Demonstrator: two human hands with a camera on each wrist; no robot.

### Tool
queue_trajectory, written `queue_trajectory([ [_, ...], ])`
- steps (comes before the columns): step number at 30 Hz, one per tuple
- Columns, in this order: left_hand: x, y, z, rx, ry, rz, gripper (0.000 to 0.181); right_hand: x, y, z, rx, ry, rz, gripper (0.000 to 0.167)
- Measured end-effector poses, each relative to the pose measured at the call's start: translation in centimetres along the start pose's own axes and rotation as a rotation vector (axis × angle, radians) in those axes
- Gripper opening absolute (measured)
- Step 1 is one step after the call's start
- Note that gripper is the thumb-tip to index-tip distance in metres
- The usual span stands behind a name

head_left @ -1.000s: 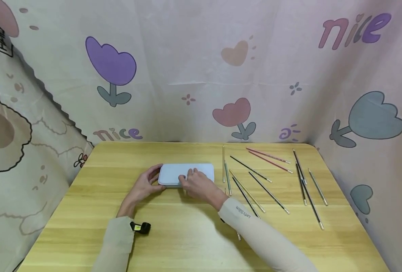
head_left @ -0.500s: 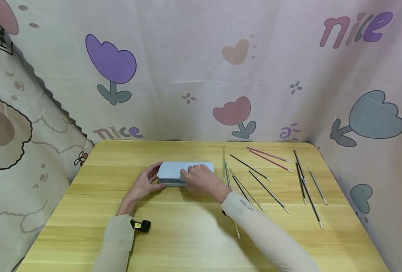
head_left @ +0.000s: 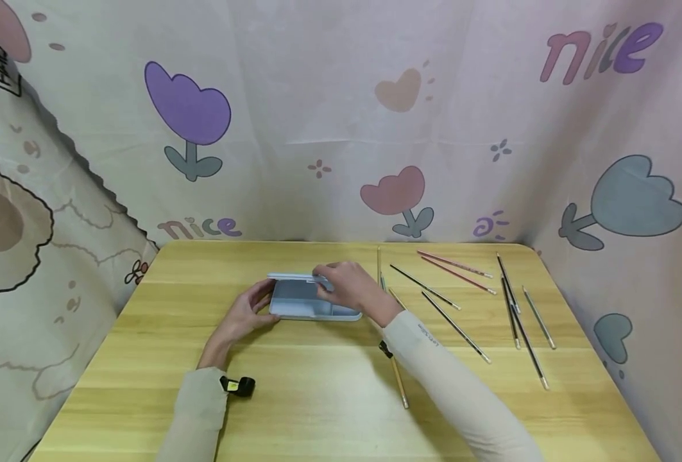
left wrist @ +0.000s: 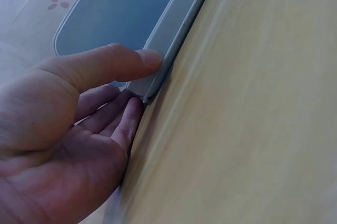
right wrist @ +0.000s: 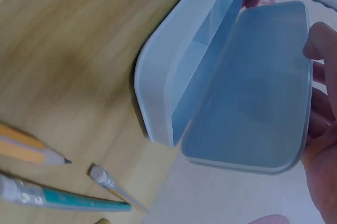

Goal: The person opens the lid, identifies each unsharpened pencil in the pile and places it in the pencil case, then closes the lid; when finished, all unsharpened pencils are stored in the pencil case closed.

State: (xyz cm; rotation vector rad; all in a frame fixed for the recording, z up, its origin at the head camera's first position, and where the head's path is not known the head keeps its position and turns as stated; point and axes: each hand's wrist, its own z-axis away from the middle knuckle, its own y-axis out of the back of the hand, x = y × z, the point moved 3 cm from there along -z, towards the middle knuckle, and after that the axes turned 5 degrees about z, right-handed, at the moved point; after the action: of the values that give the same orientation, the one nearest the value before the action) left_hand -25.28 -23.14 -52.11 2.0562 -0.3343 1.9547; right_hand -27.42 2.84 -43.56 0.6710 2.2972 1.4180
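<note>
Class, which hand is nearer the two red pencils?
Right. The right hand holds the lid, left of the red pencils; the left hand grips the case, farther left.

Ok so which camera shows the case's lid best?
The right wrist view: the lid shows nearly its whole inner face. The head view catches it foreshortened, partly behind the right hand; the left wrist view crops it, with the left hand overlapping.

The lid [right wrist: 253, 89], closed on the light blue box [right wrist: 152, 81] one second ago, is now raised by the right hand [head_left: 349, 285], which has risen together with it.
</note>
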Motion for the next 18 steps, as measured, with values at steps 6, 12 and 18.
queue_trajectory([
  [6, 0.0, 0.2, 0.2, -0.012, -0.011, -0.02, 0.096, 1.2, -0.5, -0.1, 0.054, -0.108, -0.179, 0.021],
  [12, 0.1, 0.1, 0.3, -0.025, -0.027, -0.017, 0.094, 3.1, -1.0, 0.0, 0.141, -0.35, -0.309, 0.016],
  [18, 0.1, 0.0, 0.1, -0.016, -0.028, -0.039, 0.091, 4.4, -2.1, 1.2, 0.288, -0.556, -0.588, 0.027],
])
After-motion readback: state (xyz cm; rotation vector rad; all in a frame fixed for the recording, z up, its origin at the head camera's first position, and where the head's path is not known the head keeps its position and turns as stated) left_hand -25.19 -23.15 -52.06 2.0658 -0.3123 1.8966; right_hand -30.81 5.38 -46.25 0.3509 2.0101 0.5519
